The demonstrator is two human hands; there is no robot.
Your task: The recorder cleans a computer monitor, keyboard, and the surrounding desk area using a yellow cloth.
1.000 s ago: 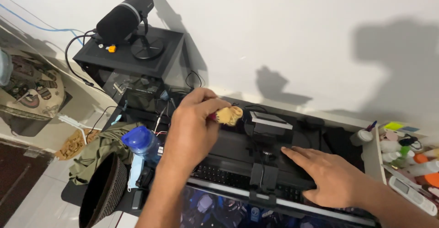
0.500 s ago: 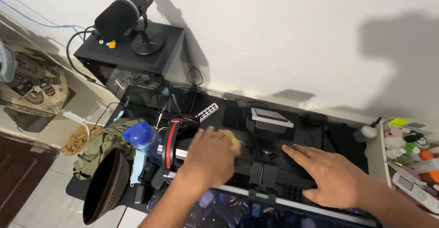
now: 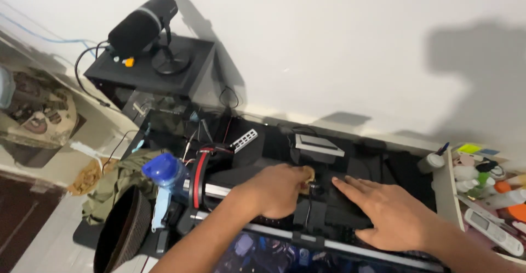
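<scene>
My left hand (image 3: 274, 190) is curled around a small tan, sponge-like piece (image 3: 308, 174) and presses it down on a black flat device (image 3: 339, 207) on the dark desk. Only an edge of the tan piece shows past my fingers. My right hand (image 3: 392, 213) lies flat, fingers spread, on the same black device just to the right. A silver bar (image 3: 350, 245) runs along the device's near edge.
A black microphone (image 3: 143, 25) stands on a black box (image 3: 150, 67) at the back left. Red-trimmed headphones (image 3: 200, 166), a blue-capped bottle (image 3: 164, 171), a black hat (image 3: 123, 232) and a white grey-topped box (image 3: 319, 144) surround the hands. Small bottles and a white remote (image 3: 493, 232) fill a shelf at right.
My left hand has come down from above the desk with the tan piece and now presses it onto the black device. My right hand stays flat in place.
</scene>
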